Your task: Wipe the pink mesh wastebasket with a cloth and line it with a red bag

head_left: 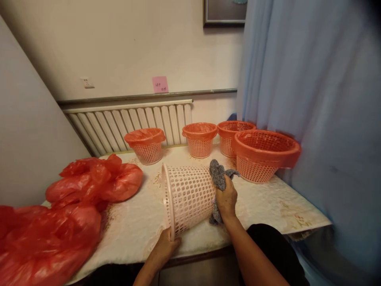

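Observation:
A pale pink plastic wastebasket with a lattice wall lies on its side over the near part of the table, its mouth turned to the left. My left hand is closed around the lower edge of its rim, the thumb on the near side. At the basket's base, my right hand grips a dark grey cloth and presses it against the bottom. Parts of the cloth stick out above and below the fingers. The far side of the basket is hidden.
Red-lined wastebaskets stand along the back: one at left, one in the middle, one beside it and a nearer one. Tied red plastic bags heap at the left. A blue curtain hangs at right; a radiator is behind.

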Motion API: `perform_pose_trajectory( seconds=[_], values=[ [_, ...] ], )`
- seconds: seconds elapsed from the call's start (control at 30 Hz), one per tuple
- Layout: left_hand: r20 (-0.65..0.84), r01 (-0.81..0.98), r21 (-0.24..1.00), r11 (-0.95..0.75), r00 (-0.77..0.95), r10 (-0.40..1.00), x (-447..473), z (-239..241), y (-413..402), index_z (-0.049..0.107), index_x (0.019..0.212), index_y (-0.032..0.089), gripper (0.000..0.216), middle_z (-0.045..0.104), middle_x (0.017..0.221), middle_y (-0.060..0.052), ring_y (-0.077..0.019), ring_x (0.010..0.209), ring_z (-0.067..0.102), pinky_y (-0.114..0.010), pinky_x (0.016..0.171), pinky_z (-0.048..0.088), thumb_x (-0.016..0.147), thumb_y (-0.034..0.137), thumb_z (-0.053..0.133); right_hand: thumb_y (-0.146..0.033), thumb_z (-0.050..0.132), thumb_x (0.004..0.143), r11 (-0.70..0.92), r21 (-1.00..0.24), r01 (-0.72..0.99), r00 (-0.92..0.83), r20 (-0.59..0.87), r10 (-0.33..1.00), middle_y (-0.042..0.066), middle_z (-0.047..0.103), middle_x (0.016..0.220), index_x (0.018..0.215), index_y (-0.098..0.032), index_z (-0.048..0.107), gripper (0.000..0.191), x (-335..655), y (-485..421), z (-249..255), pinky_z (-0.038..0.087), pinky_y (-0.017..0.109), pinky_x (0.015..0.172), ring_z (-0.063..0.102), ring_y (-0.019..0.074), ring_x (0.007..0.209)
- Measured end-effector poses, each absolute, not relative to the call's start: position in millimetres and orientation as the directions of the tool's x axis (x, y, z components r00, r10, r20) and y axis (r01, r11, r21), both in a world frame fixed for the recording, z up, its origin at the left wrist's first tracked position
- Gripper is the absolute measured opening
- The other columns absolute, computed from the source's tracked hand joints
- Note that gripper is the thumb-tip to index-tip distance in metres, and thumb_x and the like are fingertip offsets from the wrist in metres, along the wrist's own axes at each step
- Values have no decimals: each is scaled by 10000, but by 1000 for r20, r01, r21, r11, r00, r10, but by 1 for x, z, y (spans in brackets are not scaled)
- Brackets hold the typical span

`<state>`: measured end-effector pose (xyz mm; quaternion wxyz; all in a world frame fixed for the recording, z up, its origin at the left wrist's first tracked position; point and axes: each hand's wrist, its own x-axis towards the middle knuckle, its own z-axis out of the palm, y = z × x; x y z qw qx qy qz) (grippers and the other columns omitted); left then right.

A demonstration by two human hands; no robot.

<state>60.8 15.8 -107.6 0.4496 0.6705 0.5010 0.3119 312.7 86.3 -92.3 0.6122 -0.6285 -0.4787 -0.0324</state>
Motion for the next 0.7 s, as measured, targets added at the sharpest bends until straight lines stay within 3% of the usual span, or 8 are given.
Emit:
perform_pose_trajectory(
  seconds=[0.23, 0.43, 0.57, 0.7],
  values=[
    [-21, 382, 919, -102, 305, 952, 61, -110, 17, 732, 1035, 150, 526, 736, 1143, -53, -313, 1192, 580, -421, 1112, 346, 561, 106, 509, -191, 502, 784, 272, -680, 681, 473, 691, 546, 146, 635, 1165, 1241, -151, 555, 462, 298, 80, -91, 457, 465, 952, 572, 288, 1109],
    [-13, 374, 921, -112, 316, 949, 63, -110, 16, 728, 1035, 123, 502, 729, 1152, -89, -334, 1187, 583, -438, 1106, 352, 576, 129, 525, -114, 484, 778, 480, -461, 747, 200, 844, 498, 156, 597, 1206, 1285, -160, 515, 510, 260, 56, -88, 448, 532, 992, 520, 306, 1197],
    [8, 360, 923, -133, 328, 945, 64, -112, 14, 715, 1065, 134, 519, 719, 1175, -80, -318, 1187, 580, -414, 1116, 339, 579, 130, 531, -121, 482, 792, 651, -290, 702, -12, 908, 418, 165, 554, 1256, 1309, -176, 483, 520, 234, 33, -81, 451, 554, 1000, 498, 314, 1239],
    [2, 370, 919, -132, 332, 943, 63, -114, 14, 698, 1092, 109, 558, 713, 1183, -95, -315, 1136, 611, -400, 1081, 381, 567, 133, 513, -126, 482, 803, 712, -232, 663, -117, 907, 405, 177, 514, 1304, 1318, -164, 464, 516, 226, 26, -77, 422, 565, 1032, 440, 320, 1297]
  ],
)
